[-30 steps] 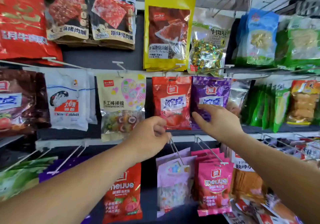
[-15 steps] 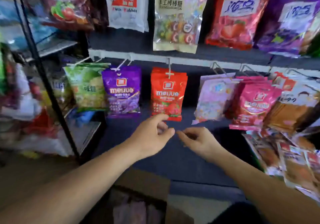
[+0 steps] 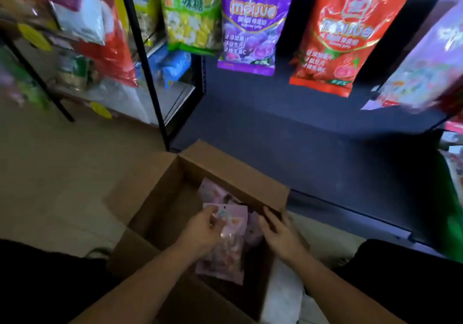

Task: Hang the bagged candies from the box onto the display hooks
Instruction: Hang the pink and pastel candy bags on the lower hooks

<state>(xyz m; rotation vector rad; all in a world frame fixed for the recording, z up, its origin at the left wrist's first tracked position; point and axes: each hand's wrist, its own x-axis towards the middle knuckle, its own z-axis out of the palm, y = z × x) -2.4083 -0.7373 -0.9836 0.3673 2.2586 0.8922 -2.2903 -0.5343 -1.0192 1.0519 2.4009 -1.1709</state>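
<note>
Cardboard box (image 3: 160, 198), one, is standing open on the floor against the foot of the dark display panel (image 3: 325, 135). Left hand (image 3: 200, 233), one, is reaching in over the box's near edge, its fingertips clamping on the top left corner of a pink candy bag (image 3: 230, 248). This bag is lying with its long axis running from the fingers back toward the near edge, hang hole at the far end (the end the hook will be needing). A second pink bag (image 3: 215, 193) is lying just beyond it toward the far wall, making two counted, with any others beneath not tellable. Right hand (image 3: 280, 233), one, is resting by the box's right wall just beside the held bag, fingers straight and together, gripping nothing, so the left is the nearer hand. Above, four bags are hanging in a row: green bag (image 3: 190, 10), purple bag (image 3: 253, 23), red bag (image 3: 350, 33), pale bag (image 3: 426, 73). No hooks are showing.
</note>
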